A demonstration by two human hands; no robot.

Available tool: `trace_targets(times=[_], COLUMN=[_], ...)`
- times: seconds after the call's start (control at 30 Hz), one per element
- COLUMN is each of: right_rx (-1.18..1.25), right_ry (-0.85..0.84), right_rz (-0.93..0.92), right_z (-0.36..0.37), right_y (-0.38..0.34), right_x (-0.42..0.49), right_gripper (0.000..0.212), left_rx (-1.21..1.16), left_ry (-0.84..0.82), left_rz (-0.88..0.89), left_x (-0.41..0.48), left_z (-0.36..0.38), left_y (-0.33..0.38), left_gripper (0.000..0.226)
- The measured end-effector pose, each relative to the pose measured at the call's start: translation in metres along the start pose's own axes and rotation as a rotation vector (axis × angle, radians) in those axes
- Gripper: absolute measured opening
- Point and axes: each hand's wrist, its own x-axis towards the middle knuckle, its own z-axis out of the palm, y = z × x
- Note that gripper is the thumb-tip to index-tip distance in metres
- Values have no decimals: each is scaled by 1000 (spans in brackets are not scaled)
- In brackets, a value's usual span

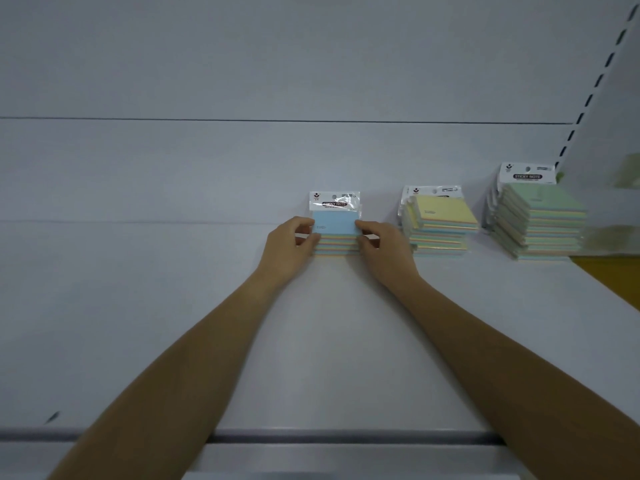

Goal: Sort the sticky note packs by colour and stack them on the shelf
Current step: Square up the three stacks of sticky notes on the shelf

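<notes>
A short stack of blue-topped sticky note packs [335, 225] stands on the white shelf [329, 341], near its back. My left hand [289, 245] presses against the stack's left side and my right hand [379, 245] against its right side, fingers curled on the edges. To the right stands a stack of yellow-topped packs [441, 220]. Further right a taller stack of green-topped packs [540, 220] stands near the shelf's end. Every pack has a white header card reading STICKY NOTE.
The white back panel [311, 81] rises behind the stacks. A slotted upright [595, 84] runs up at the right. Blurred green items [627, 171] lie beyond it. An orange surface [613, 275] shows at the right, and the shelf's front lip [311, 436] lies near me.
</notes>
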Motion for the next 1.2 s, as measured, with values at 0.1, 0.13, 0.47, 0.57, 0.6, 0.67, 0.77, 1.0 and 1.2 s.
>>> trace_targets(times=[0.1,0.13,0.47,0.57,0.6,0.67,0.77,1.0,1.2], right_rx=[-4,-17,-50,-47,-47,-48,-65,-107,-126], right_ry=[-14,-27,-54,-55,-56,-50,-18,-16,92], right_rz=[-10,-13,-41,-47,-48,-47,-64,-72,-133], right_z=[0,1,1,2,2,1,2,3,1], right_y=[-2,-2,2,3,3,2,2,5,-3], right_x=[-1,-1,-2,-2,-3,-3,-2,0,-9], right_gripper=[39,42,43,43,43,43,41,39,48], left_rx=[-32,-39,70,75,72,58,50,79,134], left_ry=[5,1,-50,-50,-52,-47,-26,-15,-35], left_rz=[-28,-40,-18,-19,-21,-32,-26,13,23], left_x=[1,0,0,-1,-1,-2,-1,-2,-4], left_z=[0,-1,3,3,3,3,1,1,2], left_y=[-1,-1,-4,-4,-4,-4,-3,-2,0], left_gripper=[33,36,49,48,48,48,42,37,44])
